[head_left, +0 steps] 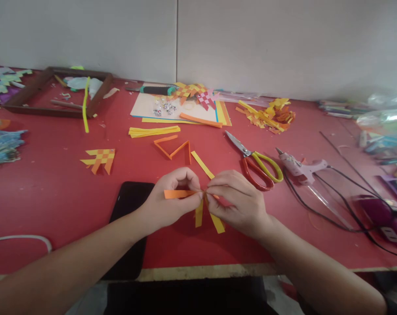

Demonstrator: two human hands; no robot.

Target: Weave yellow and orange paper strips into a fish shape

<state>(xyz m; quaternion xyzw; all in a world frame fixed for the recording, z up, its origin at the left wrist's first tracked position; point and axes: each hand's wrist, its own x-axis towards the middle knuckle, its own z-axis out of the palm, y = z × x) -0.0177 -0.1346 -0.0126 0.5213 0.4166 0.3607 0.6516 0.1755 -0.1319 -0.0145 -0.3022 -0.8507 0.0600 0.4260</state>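
Between thumb and fingers, my left hand [177,192] pinches an orange paper strip [177,194] whose free end points left. My right hand [236,197] meets it fingertip to fingertip, pinching the same small bundle of strips. Two yellow paper strips [217,223] hang down from under the fingers, and another yellow strip [201,164] extends up and away behind them. How the strips cross is hidden by my fingertips. Just beyond lies a zigzag-folded orange strip [172,151]. A finished woven paper fish [102,159] in yellow and orange rests to the left.
Scissors [251,159] and a pink glue gun [301,168] with black cords lie at the right. A black phone [128,236] sits under my left forearm. Farther back are yellow strips [154,131], paper sheets [146,105], paper scraps [270,116] and a brown frame [44,111].
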